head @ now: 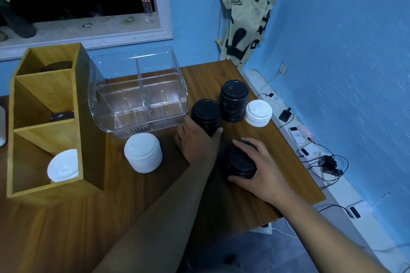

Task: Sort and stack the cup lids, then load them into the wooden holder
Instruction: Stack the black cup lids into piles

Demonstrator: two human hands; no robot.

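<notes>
Head view: left hand grips far black stack, right hand near black stack.

**Lids on table, placed from clear bin**

Clear bin: mid-table.
Left of it: holder, white lids in its nearest slot.
In front: white stack.
Right: first black stack, gripped by left hand; tall black stack; low white stack.
Front-right: near black stack, gripped by right hand.

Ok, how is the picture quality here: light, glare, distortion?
Head view: dim, with a blue cast; wide-angle bending tilts the wooden holder and the window frame; small glints on the clear ribbed bin; the black lid stacks lose surface detail in the low light.
</notes>
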